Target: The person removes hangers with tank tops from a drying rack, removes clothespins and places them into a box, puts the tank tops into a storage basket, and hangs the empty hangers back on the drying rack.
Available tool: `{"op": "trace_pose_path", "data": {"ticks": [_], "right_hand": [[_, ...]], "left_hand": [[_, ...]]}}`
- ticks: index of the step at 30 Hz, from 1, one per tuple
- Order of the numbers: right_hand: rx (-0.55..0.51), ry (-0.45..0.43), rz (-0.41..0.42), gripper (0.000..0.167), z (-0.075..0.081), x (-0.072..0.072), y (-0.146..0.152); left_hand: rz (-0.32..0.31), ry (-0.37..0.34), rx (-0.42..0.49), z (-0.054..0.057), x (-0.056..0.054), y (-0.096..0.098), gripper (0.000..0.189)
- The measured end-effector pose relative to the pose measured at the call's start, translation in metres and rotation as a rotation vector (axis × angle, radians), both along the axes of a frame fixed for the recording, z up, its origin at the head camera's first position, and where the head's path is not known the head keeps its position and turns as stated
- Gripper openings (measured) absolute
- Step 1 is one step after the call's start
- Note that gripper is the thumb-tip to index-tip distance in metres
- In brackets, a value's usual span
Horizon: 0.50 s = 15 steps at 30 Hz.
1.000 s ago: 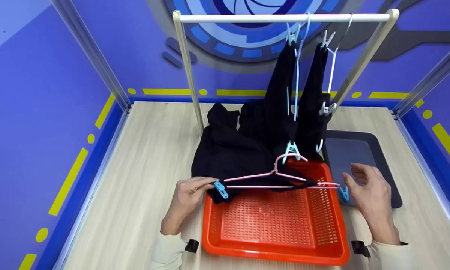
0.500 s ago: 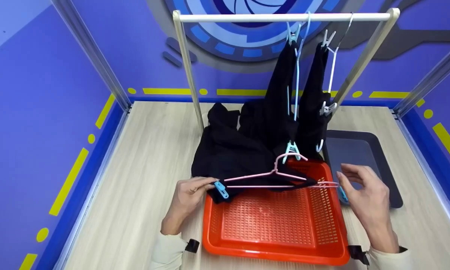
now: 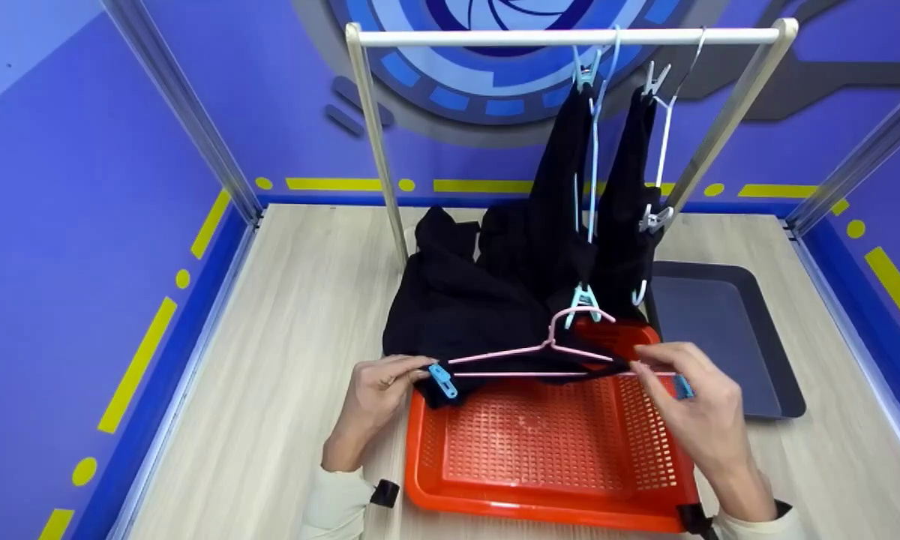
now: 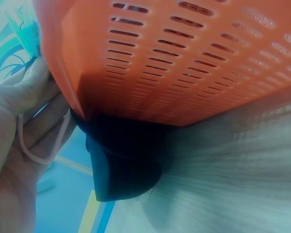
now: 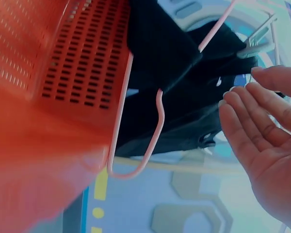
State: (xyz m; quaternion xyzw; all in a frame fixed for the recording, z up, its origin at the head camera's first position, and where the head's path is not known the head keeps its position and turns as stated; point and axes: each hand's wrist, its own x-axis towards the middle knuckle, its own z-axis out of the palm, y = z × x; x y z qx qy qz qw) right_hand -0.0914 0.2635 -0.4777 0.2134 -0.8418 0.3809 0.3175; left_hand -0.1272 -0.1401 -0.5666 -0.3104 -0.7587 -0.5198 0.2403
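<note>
A pink hanger (image 3: 549, 345) lies across the red basket (image 3: 540, 506), with the edge of a black garment (image 3: 472, 307) along it. My left hand (image 3: 375, 397) pinches the garment's left corner, beside a blue clothespin (image 3: 442, 380) clipped there. In the left wrist view the hanger's pink looped end (image 4: 43, 158) passes by my left fingers. My right hand (image 3: 701, 405) is at the garment's right corner, thumb and fingers apart. The right wrist view shows its fingers (image 5: 242, 116) loosely bent and holding nothing. Another blue clothespin (image 3: 682, 386) shows behind this hand, partly hidden.
A rack (image 3: 480, 37) stands behind the basket. From it hang a light blue hanger (image 3: 594, 165) and a white hanger (image 3: 666, 142) with black garments clipped by clothespins (image 3: 583, 304). A dark grey tray (image 3: 772, 367) lies at the right. Blue panels stand round the table (image 3: 285, 360).
My right hand has moved left, from beside the blue clothespin over the basket's right rim to the garment's right corner. The left hand has kept its pinch in place.
</note>
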Motion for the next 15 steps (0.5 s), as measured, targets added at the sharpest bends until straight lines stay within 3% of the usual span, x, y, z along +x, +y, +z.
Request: {"op": "trace_pose_path", "data": {"ticks": [15], "right_hand": [[-0.039, 0.039, 0.178, 0.038, 0.001, 0.006, -0.041]], "left_hand": [[0.011, 0.012, -0.013, 0.001, 0.0, 0.0, 0.025]]}}
